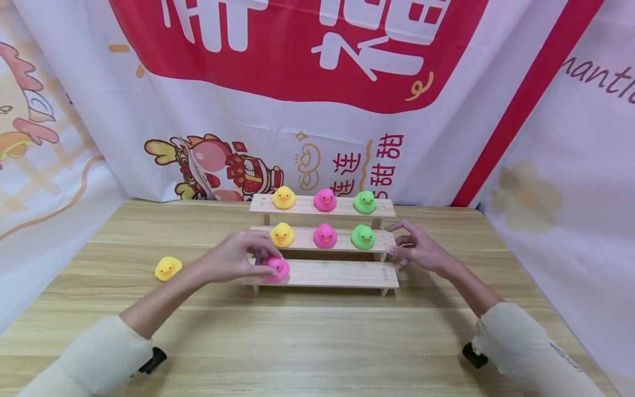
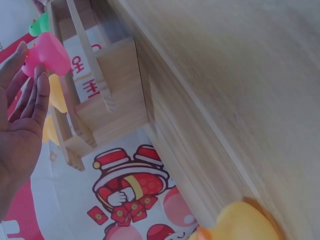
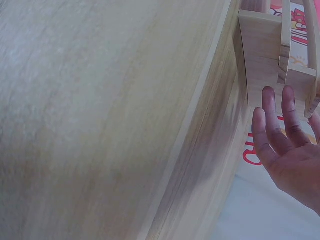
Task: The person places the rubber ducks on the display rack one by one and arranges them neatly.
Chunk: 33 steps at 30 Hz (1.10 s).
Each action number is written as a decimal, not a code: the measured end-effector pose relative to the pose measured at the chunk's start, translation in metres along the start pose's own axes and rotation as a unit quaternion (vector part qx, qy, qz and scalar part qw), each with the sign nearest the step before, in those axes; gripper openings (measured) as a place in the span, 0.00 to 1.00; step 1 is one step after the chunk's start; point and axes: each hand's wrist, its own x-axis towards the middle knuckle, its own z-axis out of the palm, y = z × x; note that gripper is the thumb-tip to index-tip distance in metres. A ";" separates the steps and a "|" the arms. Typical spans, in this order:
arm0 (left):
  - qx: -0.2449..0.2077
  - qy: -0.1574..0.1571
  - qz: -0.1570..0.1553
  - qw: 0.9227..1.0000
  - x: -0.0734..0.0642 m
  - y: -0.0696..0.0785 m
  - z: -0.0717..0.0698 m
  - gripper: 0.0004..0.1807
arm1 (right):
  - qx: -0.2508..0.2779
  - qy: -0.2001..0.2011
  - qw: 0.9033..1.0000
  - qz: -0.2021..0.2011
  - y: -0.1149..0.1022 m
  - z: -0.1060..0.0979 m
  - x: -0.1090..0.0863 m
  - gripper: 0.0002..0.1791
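Note:
A pink rubber duck is pinched between the thumb and fingers of my left hand, over the left end of the lowest shelf of a wooden three-tier stand. In the left wrist view the same pink duck shows between thumb and fingertips. My right hand is at the stand's right end, by the middle shelf. Its fingers reach loosely extended toward the stand's side panel. On the middle shelf sit a yellow duck, a pink duck and a green duck.
On the top shelf are another yellow duck, pink duck and green duck. A loose yellow duck lies on the wooden table, left of the stand. Printed cloth hangs behind and at both sides.

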 end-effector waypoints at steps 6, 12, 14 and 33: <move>0.001 0.014 0.011 1.000 0.007 0.004 0.007 0.11 | -0.002 0.000 1.000 -0.001 0.000 0.000 0.000 0.28; -0.016 0.014 0.026 0.999 0.014 0.011 0.015 0.11 | -0.004 -0.001 1.000 0.001 -0.001 0.000 -0.001 0.27; -0.020 0.015 0.030 0.999 0.016 0.014 0.017 0.10 | -0.003 -0.002 1.000 0.000 -0.001 -0.001 -0.001 0.27; -0.018 0.018 0.079 0.997 0.050 0.033 0.051 0.10 | 0.002 -0.002 1.000 0.001 0.001 -0.001 0.000 0.28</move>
